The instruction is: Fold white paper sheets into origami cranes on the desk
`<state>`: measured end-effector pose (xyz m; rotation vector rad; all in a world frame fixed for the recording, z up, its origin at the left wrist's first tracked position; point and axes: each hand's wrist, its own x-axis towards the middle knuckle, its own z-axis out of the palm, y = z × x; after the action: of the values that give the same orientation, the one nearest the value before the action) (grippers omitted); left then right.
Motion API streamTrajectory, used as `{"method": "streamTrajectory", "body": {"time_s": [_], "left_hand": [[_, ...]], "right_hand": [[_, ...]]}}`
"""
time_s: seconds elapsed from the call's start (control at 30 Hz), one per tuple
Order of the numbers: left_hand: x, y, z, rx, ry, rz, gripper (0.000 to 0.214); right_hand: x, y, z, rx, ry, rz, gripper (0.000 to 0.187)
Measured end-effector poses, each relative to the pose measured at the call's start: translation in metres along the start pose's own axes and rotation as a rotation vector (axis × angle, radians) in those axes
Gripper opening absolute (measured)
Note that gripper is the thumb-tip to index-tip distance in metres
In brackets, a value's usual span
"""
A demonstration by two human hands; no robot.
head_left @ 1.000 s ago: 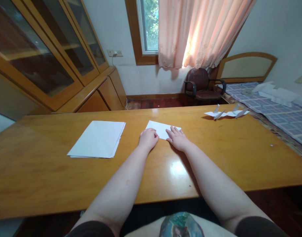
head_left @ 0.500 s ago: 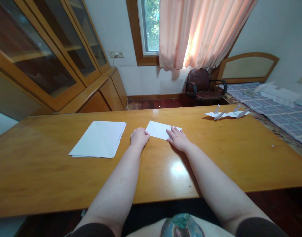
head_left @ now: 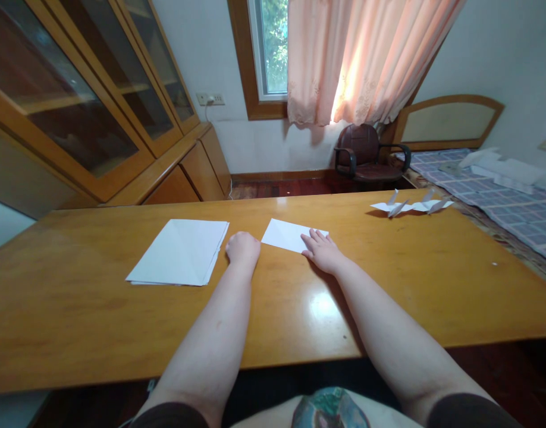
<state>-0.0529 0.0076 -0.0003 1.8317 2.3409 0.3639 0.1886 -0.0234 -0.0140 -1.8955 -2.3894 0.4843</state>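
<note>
White paper sheet (head_left: 284, 235) is touched by right hand (head_left: 323, 251), fingers spread; left hand (head_left: 243, 249) is curled closed just beside.

The tabletop (head_left: 99, 333) is smooth, glossy wood; the small sheet (head_left: 284, 234) and the larger stack (head_left: 179, 252) are matt paper. The curtain (head_left: 317, 59) is cloth; the chair (head_left: 360, 142), dimly seen, may be leather.

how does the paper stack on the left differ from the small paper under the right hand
The paper stack is clearly larger than the small paper. The paper stack shows layered, uneven edges, while no such layers show on the small paper. The right hand lies spread on the small paper, but no hand lies on the paper stack. Both are white and lie flat on the table.
</note>
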Motion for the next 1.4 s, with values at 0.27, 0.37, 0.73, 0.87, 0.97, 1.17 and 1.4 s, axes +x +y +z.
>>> {"method": "streamTrajectory", "body": {"time_s": [0.27, 0.37, 0.73, 0.87, 0.97, 1.17, 1.4], "left_hand": [[-0.002, 0.004, 0.009, -0.033, 0.061, 0.234, 0.032], [-0.003, 0.009, 0.016, -0.064, 0.029, 0.320, 0.035], [0.003, 0.011, 0.020, -0.624, -0.003, 0.236, 0.044], [0.003, 0.014, 0.021, -0.756, 0.028, 0.223, 0.038], [0.004, 0.016, 0.023, -0.878, 0.015, 0.183, 0.037], [0.006, 0.019, 0.026, -1.111, -0.081, 0.074, 0.043], [0.007, 0.013, 0.024, -0.883, 0.048, 0.100, 0.045]], "right_hand": [[0.001, 0.003, 0.002, 0.018, 0.045, -0.018, 0.059], [0.003, 0.004, 0.004, 0.033, 0.064, -0.029, 0.059], [0.005, 0.007, 0.003, 0.142, 0.207, 0.001, 0.067], [0.011, 0.017, 0.003, 0.280, 0.382, 0.184, 0.080], [0.015, 0.028, 0.001, 0.371, 0.491, 0.299, 0.077], [0.014, 0.035, -0.008, 0.427, 0.425, 0.343, 0.041], [0.008, 0.029, -0.014, 0.734, 0.335, 0.301, 0.026]]}}
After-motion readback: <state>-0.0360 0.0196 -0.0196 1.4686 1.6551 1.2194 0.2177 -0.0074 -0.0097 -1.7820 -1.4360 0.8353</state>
